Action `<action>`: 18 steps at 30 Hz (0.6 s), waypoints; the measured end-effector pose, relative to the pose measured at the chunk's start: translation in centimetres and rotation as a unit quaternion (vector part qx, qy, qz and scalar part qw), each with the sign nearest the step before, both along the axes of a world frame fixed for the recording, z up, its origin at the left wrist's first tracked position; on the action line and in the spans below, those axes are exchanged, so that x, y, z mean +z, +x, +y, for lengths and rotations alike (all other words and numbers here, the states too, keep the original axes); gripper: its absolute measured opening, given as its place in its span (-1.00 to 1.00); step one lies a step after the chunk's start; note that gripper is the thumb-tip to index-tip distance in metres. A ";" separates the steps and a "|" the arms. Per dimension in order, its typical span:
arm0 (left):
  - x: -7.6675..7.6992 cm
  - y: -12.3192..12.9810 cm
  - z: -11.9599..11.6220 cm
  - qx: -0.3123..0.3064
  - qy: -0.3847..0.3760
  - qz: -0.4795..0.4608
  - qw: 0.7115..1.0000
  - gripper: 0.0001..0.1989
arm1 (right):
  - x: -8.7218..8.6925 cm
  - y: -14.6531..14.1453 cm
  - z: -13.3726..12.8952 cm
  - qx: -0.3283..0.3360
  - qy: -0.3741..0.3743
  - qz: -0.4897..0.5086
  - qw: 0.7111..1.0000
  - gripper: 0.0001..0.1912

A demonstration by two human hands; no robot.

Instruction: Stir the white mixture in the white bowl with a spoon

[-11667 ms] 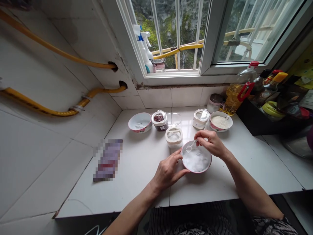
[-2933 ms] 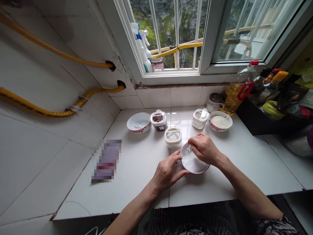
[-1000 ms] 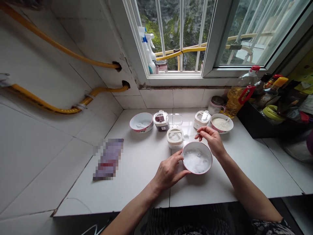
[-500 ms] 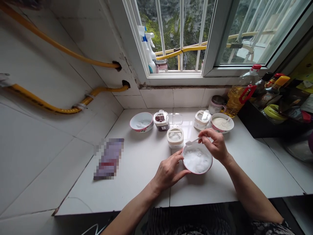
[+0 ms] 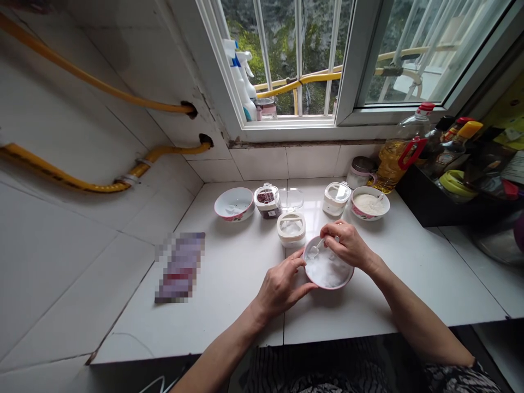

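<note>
My left hand (image 5: 282, 286) grips the left rim of a bowl (image 5: 329, 287) that holds a white, grainy substance. Pinched in my right hand (image 5: 346, 244) is a small white spoon (image 5: 315, 250), its head down inside the bowl near the upper left rim. Just behind the bowl is a square container (image 5: 291, 230) with a cream-coloured rim and white contents. Farther back are a container of dark red pieces (image 5: 267, 202), a white-lidded container (image 5: 336, 199), and a bowl of pale grains (image 5: 369, 205) on the right.
Another bowl (image 5: 234, 204) sits at the back left, and a blurred purple packet (image 5: 180, 267) lies left on the white counter (image 5: 229, 305). A lidded jar (image 5: 361, 172), an oil bottle (image 5: 391, 164) and a black box of bottles (image 5: 426, 204) stand at the back right.
My right hand has shifted slightly left, and the spoon has gone from above the bowl's rim down into the bowl. The whole view has moved a little.
</note>
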State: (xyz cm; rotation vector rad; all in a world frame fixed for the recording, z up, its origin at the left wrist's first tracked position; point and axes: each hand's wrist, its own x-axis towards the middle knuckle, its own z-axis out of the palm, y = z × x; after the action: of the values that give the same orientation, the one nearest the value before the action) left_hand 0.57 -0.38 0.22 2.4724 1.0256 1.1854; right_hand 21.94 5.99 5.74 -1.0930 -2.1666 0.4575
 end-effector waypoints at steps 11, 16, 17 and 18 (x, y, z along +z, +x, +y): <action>0.0 0.0 0.0 -0.003 -0.002 -0.007 1.000 -0.67 | 0.7 0.1 0.3 -0.019 -0.240 0.199 0.950 -0.86; -0.1 0.0 0.0 -0.002 -0.004 -0.011 1.000 -0.67 | 0.9 0.5 0.9 -0.048 -0.303 0.274 0.912 -0.87; -0.1 0.0 0.0 -0.002 -0.005 -0.011 1.000 -0.67 | 0.9 0.5 1.0 -0.056 -0.305 0.278 0.909 -0.88; -0.1 0.0 0.0 -0.002 -0.005 -0.011 1.000 -0.67 | 0.9 0.5 1.0 -0.062 -0.306 0.277 0.909 -0.88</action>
State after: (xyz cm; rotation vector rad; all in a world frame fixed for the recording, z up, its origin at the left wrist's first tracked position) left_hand 0.55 -0.34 0.08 2.4460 1.0166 1.2006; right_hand 22.45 6.99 6.59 -1.2159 -1.4645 1.2782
